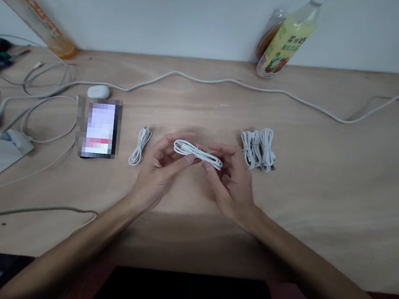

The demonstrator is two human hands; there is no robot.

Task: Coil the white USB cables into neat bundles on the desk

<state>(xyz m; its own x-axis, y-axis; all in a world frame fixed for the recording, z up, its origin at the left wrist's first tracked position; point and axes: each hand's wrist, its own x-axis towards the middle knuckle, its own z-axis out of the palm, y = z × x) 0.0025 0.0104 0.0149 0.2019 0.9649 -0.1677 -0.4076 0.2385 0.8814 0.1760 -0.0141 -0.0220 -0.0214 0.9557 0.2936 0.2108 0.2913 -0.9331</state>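
A coiled white charging cable, tied at its middle, is held above the table between both hands. My left hand pinches its left part between thumb and fingers. My right hand grips its right end the same way. On the table just left of my left hand lies another coiled white cable. Beyond my right hand sits a group of several coiled white cables, side by side, partly covered by that hand.
A phone with a lit, blurred screen and a white earbud case lie at left. A long white cord crosses the table's back. Two bottles, one orange and one yellow, stand near the wall. Loose wires spread at far left.
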